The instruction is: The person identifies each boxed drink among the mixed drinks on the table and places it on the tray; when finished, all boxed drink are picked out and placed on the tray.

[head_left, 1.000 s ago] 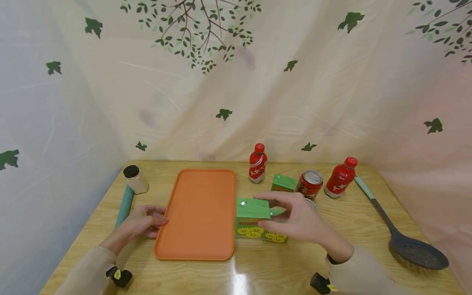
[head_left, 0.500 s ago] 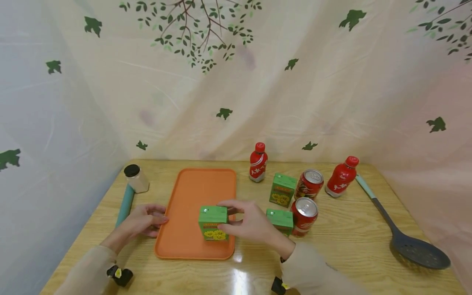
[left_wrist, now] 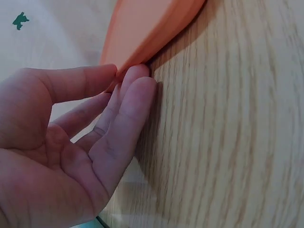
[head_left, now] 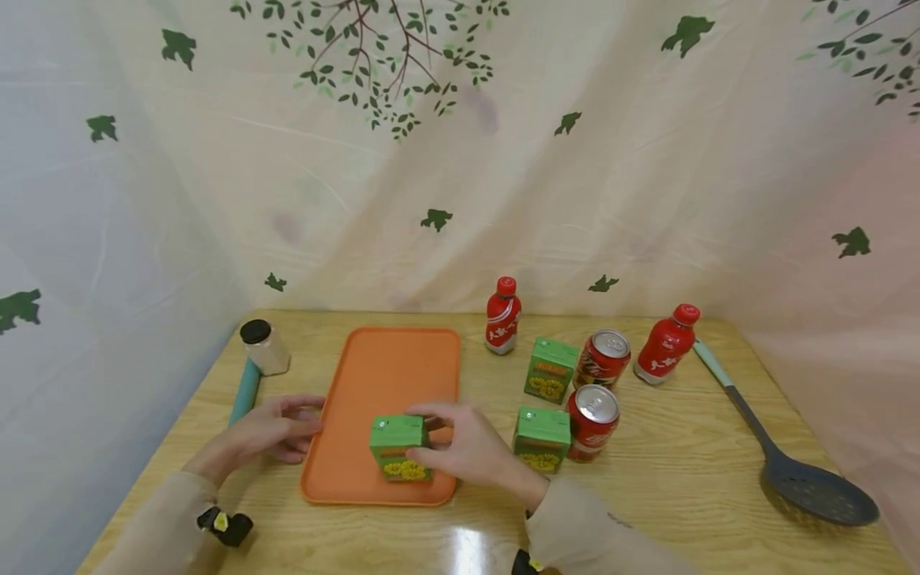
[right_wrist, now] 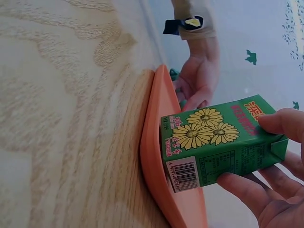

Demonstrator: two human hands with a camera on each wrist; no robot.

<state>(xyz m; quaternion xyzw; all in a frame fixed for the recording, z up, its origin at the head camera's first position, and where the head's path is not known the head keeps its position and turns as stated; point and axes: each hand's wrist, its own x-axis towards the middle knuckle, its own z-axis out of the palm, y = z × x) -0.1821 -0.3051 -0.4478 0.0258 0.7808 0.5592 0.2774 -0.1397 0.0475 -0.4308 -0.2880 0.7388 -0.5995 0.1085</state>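
My right hand [head_left: 470,451] grips a green drink carton [head_left: 397,447] with yellow flowers on its front, thumb on one side and fingers on the other. The carton is upright over the near part of the orange tray [head_left: 402,367]; in the right wrist view its barcoded bottom end [right_wrist: 183,175] is at the tray surface, just inside the rim. At the tray's left edge, my left hand [head_left: 276,431] pinches the rim; the left wrist view has the thumb and fingers [left_wrist: 135,102] on either side of it.
Two more green cartons, one near [head_left: 542,439] and one farther back [head_left: 551,370], stand right of the tray beside two red cans [head_left: 593,422]. Red bottles [head_left: 502,319] stand behind. A slotted spatula [head_left: 772,463] lies far right; a black-lidded jar [head_left: 264,349] and teal rod [head_left: 245,391] are left.
My right hand has carried the carton left from beside the tray to over it, then slightly farther left and nearer. My left hand has stayed at the tray's edge.
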